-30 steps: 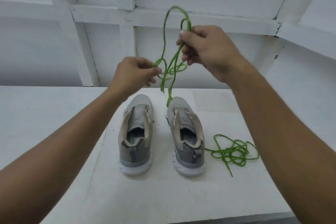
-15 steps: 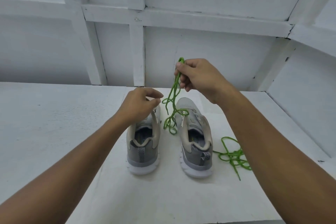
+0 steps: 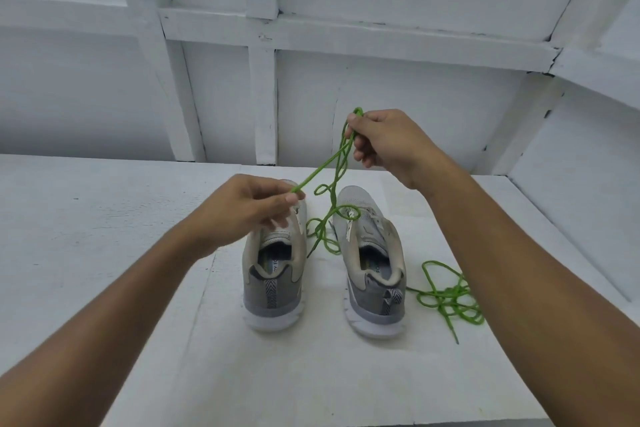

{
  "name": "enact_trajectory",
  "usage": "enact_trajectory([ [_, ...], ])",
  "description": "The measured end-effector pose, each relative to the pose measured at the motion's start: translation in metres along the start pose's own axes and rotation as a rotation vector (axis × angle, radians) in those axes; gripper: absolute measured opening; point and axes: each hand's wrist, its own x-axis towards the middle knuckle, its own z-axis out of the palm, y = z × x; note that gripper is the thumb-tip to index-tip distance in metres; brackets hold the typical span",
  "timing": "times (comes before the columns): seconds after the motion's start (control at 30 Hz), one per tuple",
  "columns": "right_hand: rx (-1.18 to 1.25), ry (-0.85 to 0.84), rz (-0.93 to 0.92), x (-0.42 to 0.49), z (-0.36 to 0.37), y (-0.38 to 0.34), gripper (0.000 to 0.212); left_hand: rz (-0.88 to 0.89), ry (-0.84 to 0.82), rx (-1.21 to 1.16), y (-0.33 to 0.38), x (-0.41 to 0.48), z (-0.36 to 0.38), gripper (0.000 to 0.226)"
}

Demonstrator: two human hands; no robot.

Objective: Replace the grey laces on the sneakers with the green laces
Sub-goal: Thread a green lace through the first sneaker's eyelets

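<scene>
Two grey sneakers stand side by side on the white table, heels toward me: the left sneaker [image 3: 273,274] and the right sneaker [image 3: 372,263]. No laces show in their eyelets. My left hand [image 3: 249,208] pinches one end of a green lace [image 3: 332,180] above the left sneaker's toe. My right hand [image 3: 384,142] pinches the same lace higher up, above the right sneaker. Between the hands the lace hangs in loops, and its lower coils lie between the shoes and over the right sneaker's front. A second green lace [image 3: 446,298] lies tangled on the table to the right of the right sneaker.
The white table [image 3: 104,253] runs wide to the left and toward me. A white panelled wall [image 3: 311,87] stands just behind the shoes. A side wall closes in at the right.
Both hands came down from high above the shoes, and the lace's lower loops now rest between the sneakers. Over the last half second my left hand pulled its end out leftward, straightening one strand.
</scene>
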Motion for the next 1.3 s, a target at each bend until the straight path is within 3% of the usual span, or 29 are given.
enact_trajectory([
  [0.27, -0.085, -0.132, 0.061, 0.001, 0.018, 0.015, 0.030, -0.020, 0.131, 0.092, 0.010, -0.003, -0.039, 0.014],
  [0.47, -0.726, -0.408, 0.303, -0.020, 0.023, 0.022, 0.044, 0.000, 0.218, 0.101, 0.022, 0.006, -0.033, 0.017],
  [0.67, -0.840, -0.163, 0.146, -0.030, -0.005, 0.030, 0.023, 0.021, 0.244, 0.120, 0.021, 0.014, -0.019, 0.008],
  [0.77, -0.929, -0.032, 0.186, -0.029, -0.015, 0.054, 0.041, 0.022, 0.212, 0.133, 0.020, 0.017, -0.013, 0.009],
  [0.87, -0.719, -0.084, 0.347, -0.039, -0.016, 0.079, 0.071, 0.020, 0.191, 0.138, 0.017, 0.018, -0.009, 0.009],
  [0.93, -0.511, -0.062, 0.397, -0.049, -0.011, 0.096, 0.074, 0.020, 0.195, 0.131, 0.015, 0.018, -0.007, 0.009],
  [1.1, -0.168, 0.066, 0.350, -0.064, 0.003, 0.134, 0.029, 0.010, 0.178, 0.137, 0.011, 0.016, -0.003, 0.010],
  [1.3, -0.142, 0.188, 0.314, -0.063, 0.004, 0.139, 0.031, 0.000, 0.161, 0.141, 0.011, 0.013, -0.002, 0.011],
])
